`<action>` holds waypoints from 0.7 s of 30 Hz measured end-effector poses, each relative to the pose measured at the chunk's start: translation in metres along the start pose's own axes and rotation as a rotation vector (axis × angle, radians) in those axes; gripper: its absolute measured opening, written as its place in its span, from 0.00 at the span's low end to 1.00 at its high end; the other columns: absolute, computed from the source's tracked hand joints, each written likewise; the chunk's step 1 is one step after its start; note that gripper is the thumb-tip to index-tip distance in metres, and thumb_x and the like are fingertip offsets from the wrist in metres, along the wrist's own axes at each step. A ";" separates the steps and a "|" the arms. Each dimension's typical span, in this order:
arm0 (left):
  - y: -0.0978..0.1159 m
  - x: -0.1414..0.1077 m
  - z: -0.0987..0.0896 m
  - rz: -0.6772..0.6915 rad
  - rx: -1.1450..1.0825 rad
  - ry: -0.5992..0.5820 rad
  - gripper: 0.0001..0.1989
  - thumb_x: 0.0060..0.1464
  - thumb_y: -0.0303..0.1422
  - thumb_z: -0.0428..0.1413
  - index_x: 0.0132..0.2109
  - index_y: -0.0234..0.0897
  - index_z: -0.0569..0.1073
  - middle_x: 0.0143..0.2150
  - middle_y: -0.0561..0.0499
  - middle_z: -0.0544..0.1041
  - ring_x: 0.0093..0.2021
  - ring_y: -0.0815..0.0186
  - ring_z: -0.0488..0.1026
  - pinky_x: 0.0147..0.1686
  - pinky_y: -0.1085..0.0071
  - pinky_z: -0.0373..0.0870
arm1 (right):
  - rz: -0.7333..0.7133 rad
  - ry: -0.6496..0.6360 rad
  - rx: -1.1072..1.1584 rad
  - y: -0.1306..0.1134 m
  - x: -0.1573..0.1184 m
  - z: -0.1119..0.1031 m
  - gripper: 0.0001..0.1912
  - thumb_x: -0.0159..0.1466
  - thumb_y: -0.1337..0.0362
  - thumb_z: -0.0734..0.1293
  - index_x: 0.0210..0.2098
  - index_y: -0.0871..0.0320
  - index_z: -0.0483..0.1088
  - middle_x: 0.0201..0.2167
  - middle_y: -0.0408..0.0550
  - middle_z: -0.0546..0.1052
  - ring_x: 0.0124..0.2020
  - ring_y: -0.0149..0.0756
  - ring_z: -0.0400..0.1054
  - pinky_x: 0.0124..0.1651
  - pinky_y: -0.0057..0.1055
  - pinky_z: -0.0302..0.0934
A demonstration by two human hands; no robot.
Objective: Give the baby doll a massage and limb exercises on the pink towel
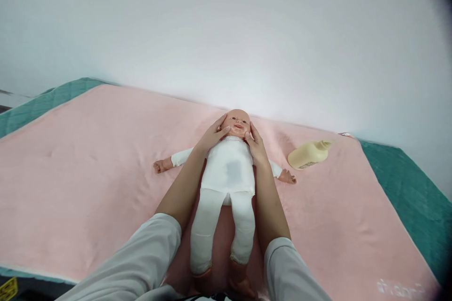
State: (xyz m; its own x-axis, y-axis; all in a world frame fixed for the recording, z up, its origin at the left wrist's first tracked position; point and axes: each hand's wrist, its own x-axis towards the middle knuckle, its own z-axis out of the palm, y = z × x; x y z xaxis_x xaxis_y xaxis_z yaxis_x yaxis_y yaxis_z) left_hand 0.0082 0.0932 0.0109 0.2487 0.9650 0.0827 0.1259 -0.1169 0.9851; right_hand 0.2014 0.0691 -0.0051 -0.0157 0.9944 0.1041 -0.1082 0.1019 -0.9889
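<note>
A baby doll [229, 164] in a white top and white trousers lies on its back on a pink blanket [106, 164], its head toward the wall and its arms spread. My left hand [214, 132] rests against the left side of the doll's head, thumb at the cheek. On the other side, my right hand [255, 143] touches the head and cheek in the same way. Between them the two hands hold the doll's head. A pale yellow bottle [308, 155] lies on its side beyond the doll's arm on the right.
Green quilted cloth [406, 188] shows under the blanket at both sides. A pale wall [226, 33] rises behind the blanket's far edge. Something yellow and black [9, 288] is at the bottom left corner.
</note>
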 end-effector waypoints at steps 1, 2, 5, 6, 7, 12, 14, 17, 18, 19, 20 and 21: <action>0.000 0.000 0.000 -0.009 0.001 0.000 0.42 0.57 0.51 0.55 0.72 0.41 0.51 0.70 0.48 0.59 0.68 0.53 0.60 0.65 0.60 0.61 | 0.003 0.002 0.019 0.000 0.000 0.000 0.42 0.60 0.44 0.68 0.68 0.53 0.54 0.68 0.49 0.61 0.67 0.43 0.60 0.69 0.45 0.56; 0.001 0.000 0.000 -0.017 0.001 0.000 0.42 0.57 0.52 0.55 0.72 0.41 0.51 0.71 0.48 0.58 0.68 0.53 0.59 0.65 0.60 0.61 | 0.008 0.003 0.042 0.001 0.001 0.000 0.42 0.60 0.44 0.68 0.68 0.53 0.55 0.68 0.49 0.62 0.66 0.44 0.61 0.68 0.45 0.56; 0.002 -0.001 0.000 -0.045 -0.032 -0.003 0.41 0.58 0.53 0.53 0.72 0.43 0.50 0.71 0.48 0.57 0.69 0.54 0.59 0.64 0.61 0.62 | 0.025 0.017 0.110 0.002 0.001 -0.001 0.40 0.61 0.43 0.67 0.67 0.54 0.57 0.66 0.50 0.65 0.63 0.44 0.65 0.67 0.46 0.59; 0.002 -0.002 0.000 -0.053 -0.055 -0.004 0.40 0.59 0.54 0.51 0.72 0.44 0.51 0.71 0.49 0.57 0.69 0.54 0.59 0.64 0.61 0.63 | 0.027 0.025 0.116 0.003 0.001 -0.001 0.40 0.61 0.43 0.66 0.67 0.55 0.57 0.66 0.51 0.65 0.63 0.44 0.65 0.67 0.46 0.59; 0.002 -0.003 0.001 -0.059 -0.080 -0.005 0.38 0.60 0.55 0.49 0.71 0.45 0.51 0.71 0.50 0.57 0.68 0.55 0.59 0.63 0.61 0.64 | 0.025 0.033 0.108 0.003 0.001 -0.001 0.40 0.61 0.43 0.66 0.67 0.55 0.57 0.66 0.51 0.65 0.63 0.44 0.65 0.67 0.46 0.59; 0.004 -0.005 0.002 -0.061 -0.105 0.011 0.37 0.60 0.56 0.47 0.71 0.48 0.53 0.71 0.50 0.57 0.69 0.54 0.59 0.63 0.60 0.64 | -0.007 0.034 -0.015 -0.001 -0.001 0.002 0.42 0.60 0.43 0.67 0.68 0.53 0.55 0.67 0.49 0.63 0.66 0.43 0.60 0.68 0.45 0.56; 0.005 -0.005 0.002 -0.052 -0.089 0.013 0.38 0.59 0.56 0.49 0.71 0.47 0.53 0.72 0.49 0.57 0.69 0.54 0.58 0.64 0.60 0.63 | 0.006 0.016 -0.045 -0.006 -0.003 0.003 0.44 0.60 0.43 0.68 0.69 0.54 0.52 0.67 0.50 0.63 0.66 0.43 0.61 0.68 0.44 0.57; 0.007 -0.006 0.002 -0.047 -0.057 0.002 0.42 0.56 0.54 0.55 0.71 0.44 0.51 0.72 0.47 0.55 0.69 0.53 0.58 0.65 0.60 0.62 | 0.028 -0.002 -0.090 -0.013 -0.006 0.005 0.47 0.59 0.43 0.68 0.70 0.54 0.50 0.67 0.51 0.62 0.65 0.45 0.62 0.67 0.44 0.59; 0.008 -0.007 0.002 -0.049 -0.045 -0.005 0.44 0.55 0.53 0.56 0.72 0.43 0.50 0.72 0.46 0.55 0.69 0.52 0.58 0.65 0.60 0.62 | 0.031 0.000 -0.103 -0.015 -0.006 0.006 0.47 0.59 0.43 0.69 0.70 0.54 0.50 0.68 0.51 0.61 0.65 0.46 0.63 0.67 0.44 0.59; 0.009 -0.007 0.002 -0.052 -0.034 -0.012 0.45 0.55 0.52 0.57 0.72 0.43 0.49 0.72 0.45 0.54 0.69 0.52 0.59 0.64 0.60 0.62 | 0.033 0.004 -0.112 -0.016 -0.007 0.006 0.47 0.58 0.43 0.69 0.70 0.54 0.50 0.69 0.51 0.60 0.65 0.46 0.63 0.67 0.44 0.59; 0.010 -0.008 0.002 -0.053 -0.027 -0.018 0.46 0.55 0.52 0.58 0.72 0.42 0.48 0.72 0.44 0.54 0.68 0.52 0.59 0.64 0.60 0.62 | 0.035 0.009 -0.118 -0.016 -0.007 0.006 0.48 0.58 0.44 0.70 0.70 0.54 0.49 0.69 0.51 0.59 0.65 0.47 0.63 0.67 0.44 0.59; 0.010 -0.008 0.002 -0.051 -0.024 -0.022 0.46 0.55 0.51 0.58 0.72 0.42 0.47 0.72 0.44 0.55 0.68 0.52 0.59 0.64 0.60 0.63 | 0.039 0.013 -0.123 -0.017 -0.008 0.007 0.49 0.57 0.44 0.70 0.70 0.54 0.49 0.69 0.51 0.58 0.65 0.47 0.62 0.67 0.45 0.59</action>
State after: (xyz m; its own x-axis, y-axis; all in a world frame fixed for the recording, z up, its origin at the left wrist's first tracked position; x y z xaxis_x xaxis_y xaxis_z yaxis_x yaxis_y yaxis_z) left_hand 0.0094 0.0838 0.0198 0.2638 0.9641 0.0296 0.1160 -0.0622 0.9913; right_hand 0.1968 0.0595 0.0115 -0.0043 0.9979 0.0649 0.0146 0.0649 -0.9978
